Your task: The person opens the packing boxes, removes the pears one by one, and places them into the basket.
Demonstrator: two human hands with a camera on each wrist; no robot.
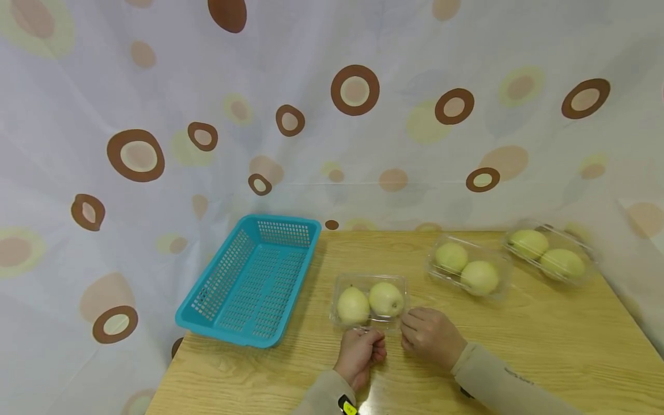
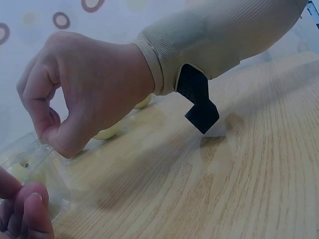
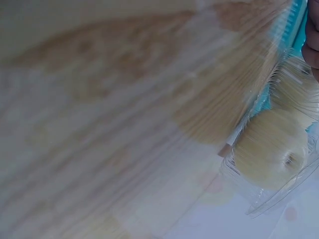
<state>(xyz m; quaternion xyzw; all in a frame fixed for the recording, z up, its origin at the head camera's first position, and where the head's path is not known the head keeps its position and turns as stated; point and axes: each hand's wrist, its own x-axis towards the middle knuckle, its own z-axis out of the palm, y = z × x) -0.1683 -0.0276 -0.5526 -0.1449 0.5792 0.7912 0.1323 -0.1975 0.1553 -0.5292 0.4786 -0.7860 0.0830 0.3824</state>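
A clear plastic fruit box (image 1: 336, 288) stands on the table in the head view. Inside it are two round, pale yellow-green fruits (image 1: 386, 299), whose kind I cannot tell for sure. My left hand (image 1: 361, 353) pinches the box's near edge left of its middle. At the near right corner my right hand (image 1: 432, 339) pinches the edge between thumb and curled finger. That same right hand (image 2: 89, 94) shows from the side in the left wrist view, with curled left-hand fingers (image 2: 32, 211) at the lower left. In the blurred right wrist view, the box (image 3: 256, 201) is at the right.
A blue-green perforated basket (image 1: 306, 276) sits at the table's left. Two more clear boxes, one nearer (image 1: 498, 276) and one farther right (image 1: 586, 262), each hold two similar fruits. A patterned sheet (image 1: 394, 132) hangs behind the wooden table (image 1: 560, 346).
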